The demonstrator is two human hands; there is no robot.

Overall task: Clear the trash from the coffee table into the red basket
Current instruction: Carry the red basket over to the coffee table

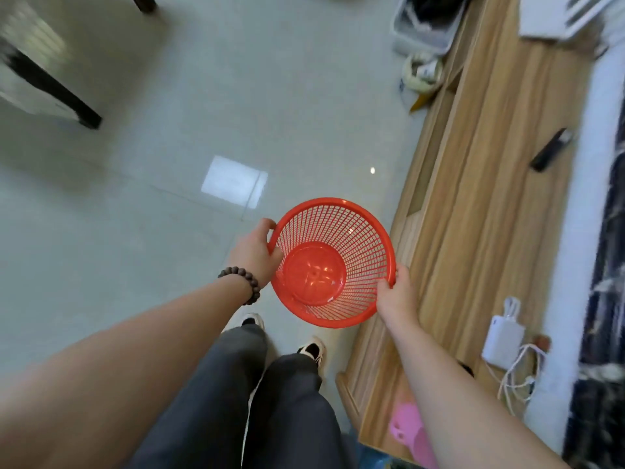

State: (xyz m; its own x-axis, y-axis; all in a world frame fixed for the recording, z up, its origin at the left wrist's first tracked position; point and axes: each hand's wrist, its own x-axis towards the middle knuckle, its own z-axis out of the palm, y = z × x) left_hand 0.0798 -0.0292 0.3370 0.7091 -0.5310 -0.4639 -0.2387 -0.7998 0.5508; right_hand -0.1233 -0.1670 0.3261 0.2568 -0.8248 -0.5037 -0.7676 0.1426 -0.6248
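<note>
Closest to the camera are the person's grey trousers (270, 407) and light shoes (313, 350), standing on the pale tiled floor (152, 198). Just above them both hands carry the red basket (333, 262) in the air, its mouth turned up toward the camera. The left hand (257, 252), with a bead bracelet (241, 284) at the wrist, has its fingers closed around the left rim; the right hand (395, 292) pinches the lower right rim, thumb inside. The basket is empty, so in my judgement no trash is collected yet. Its wall is an open mesh, so small crumbs or thin scraps could fall through the holes, and because the grip is only on the thin rim, the basket may tip if one hand lets go to pick something up. To the right runs a long low wooden cabinet (490, 214) with a dark remote (551, 150), a white charger with cables (504, 340) and something pink (409, 431) near its front end. Farther away, at the upper left, a blurred piece of furniture with dark legs (50, 86) may be the coffee table; I cannot tell for sure. A grey bin (426, 25) stands on the floor at the top.
</note>
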